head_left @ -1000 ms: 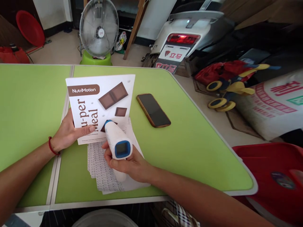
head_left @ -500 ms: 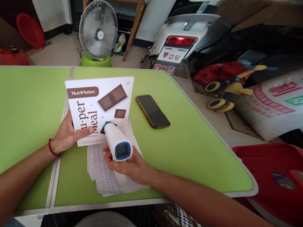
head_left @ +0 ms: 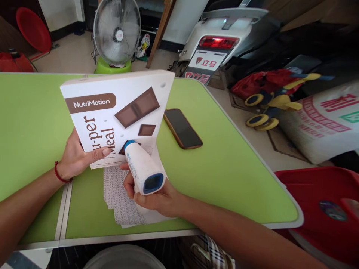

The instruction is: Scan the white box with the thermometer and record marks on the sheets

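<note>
My left hand (head_left: pixel 81 153) grips a white NutriMotion box (head_left: pixel 112 112) by its lower left side, thumb across the front. The box is held up and tilted, with brown chocolate-like pieces printed on it. In my right hand (head_left: pixel 157 196) is a white infrared thermometer (head_left: pixel 143 164) with a blue tip and a blue-rimmed screen. Its tip points at the lower part of the box front; whether the two touch I cannot tell. Beneath both hands lie several printed paper sheets (head_left: pixel 123 209), partly covered. A phone (head_left: pixel 183 129) in a brown case lies right of the box.
The green table (head_left: pixel 224 179) has a metal edge. Beyond it are a fan (head_left: pixel 117 33) on a green stool, a scooter (head_left: pixel 215 41) and a yellow-and-blue toy trike (head_left: pixel 269 106). To the right are a white sack (head_left: pixel 325 123) and a red plastic object (head_left: pixel 311 198).
The box has come closer and tilted, so its top edge now shows. The thermometer has turned with its screen end further right, its tip still toward the box.
</note>
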Demonstrator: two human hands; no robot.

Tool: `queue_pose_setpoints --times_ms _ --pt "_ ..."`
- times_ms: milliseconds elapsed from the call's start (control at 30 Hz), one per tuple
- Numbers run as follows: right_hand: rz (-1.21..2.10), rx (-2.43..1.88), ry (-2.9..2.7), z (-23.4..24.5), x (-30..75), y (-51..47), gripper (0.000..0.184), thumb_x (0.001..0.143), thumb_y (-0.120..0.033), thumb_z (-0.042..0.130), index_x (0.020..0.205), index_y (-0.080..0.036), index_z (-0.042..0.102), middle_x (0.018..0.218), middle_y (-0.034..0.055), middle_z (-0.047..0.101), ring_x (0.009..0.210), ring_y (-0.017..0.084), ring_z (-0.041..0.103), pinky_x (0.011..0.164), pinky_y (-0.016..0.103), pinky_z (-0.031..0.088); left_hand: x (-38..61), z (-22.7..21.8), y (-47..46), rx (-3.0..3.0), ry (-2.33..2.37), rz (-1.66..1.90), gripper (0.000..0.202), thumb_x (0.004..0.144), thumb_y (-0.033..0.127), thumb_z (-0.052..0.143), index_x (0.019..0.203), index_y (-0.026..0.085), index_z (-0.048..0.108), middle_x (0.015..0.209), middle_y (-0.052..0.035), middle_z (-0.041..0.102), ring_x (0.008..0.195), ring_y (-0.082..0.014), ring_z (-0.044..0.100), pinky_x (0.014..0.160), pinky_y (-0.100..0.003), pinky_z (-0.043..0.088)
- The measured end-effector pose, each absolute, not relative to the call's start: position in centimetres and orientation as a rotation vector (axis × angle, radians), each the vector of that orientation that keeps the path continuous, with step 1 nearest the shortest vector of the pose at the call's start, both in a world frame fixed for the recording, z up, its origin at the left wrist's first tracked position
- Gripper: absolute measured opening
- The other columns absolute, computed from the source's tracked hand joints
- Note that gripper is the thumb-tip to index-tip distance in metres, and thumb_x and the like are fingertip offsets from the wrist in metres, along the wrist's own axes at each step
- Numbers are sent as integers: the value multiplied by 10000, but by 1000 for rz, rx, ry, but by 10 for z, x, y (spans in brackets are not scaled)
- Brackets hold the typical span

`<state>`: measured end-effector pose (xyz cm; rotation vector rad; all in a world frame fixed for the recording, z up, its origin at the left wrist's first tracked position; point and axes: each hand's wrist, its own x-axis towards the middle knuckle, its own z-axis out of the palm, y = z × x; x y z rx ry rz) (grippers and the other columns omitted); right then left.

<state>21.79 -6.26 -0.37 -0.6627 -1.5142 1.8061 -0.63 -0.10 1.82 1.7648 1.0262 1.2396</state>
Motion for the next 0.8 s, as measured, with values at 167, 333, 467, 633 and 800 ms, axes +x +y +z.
queue_pose_setpoints --times_ms 167,333,467,633,800 --pt "1470 -790 -1634 9 236 -53 323 816 -403 687 1021 -225 512 757 -9 563 625 124 497 577 278 450 -19 13 12 1797 991 1439 370 706 321 835 938 152 602 967 -32 684 878 -211 658 770 -368 578" --pt "1140 -1218 -1859 18 261 -22 245 760 -368 697 925 -203 621 803 20 643 691 165 569 587 284 455 -42 6 38 1788 1094 1649 625 657 355 893 1092 127 506 1106 -1 608 1056 -200 589 965 -430 500" --pt "806 -1628 -2085 11 269 -4 271 767 -355 658 982 -191 661 879 62 664 752 210 600 636 317 459 -61 0 53 1814 1185 1628 795 643 492 883 1175 148 402 1176 -12 571 1154 -222 529 1013 -473 451" --pt "462 -1843 -2214 -6 271 4 321 800 -384 638 1064 -202 656 968 93 656 886 264 629 743 368 487 -68 -6 60 1868 1188 1596 761 618 462 908 1088 150 396 1115 1 577 1126 -211 542 988 -474 466" --pt "350 -1861 -2185 -13 274 8 368 812 -402 614 1106 -181 628 1057 123 648 935 283 632 793 419 506 -64 -4 57 2054 1276 1444 748 831 534 724 1280 158 259 1327 -64 467 1266 -236 443 1089 -530 377"
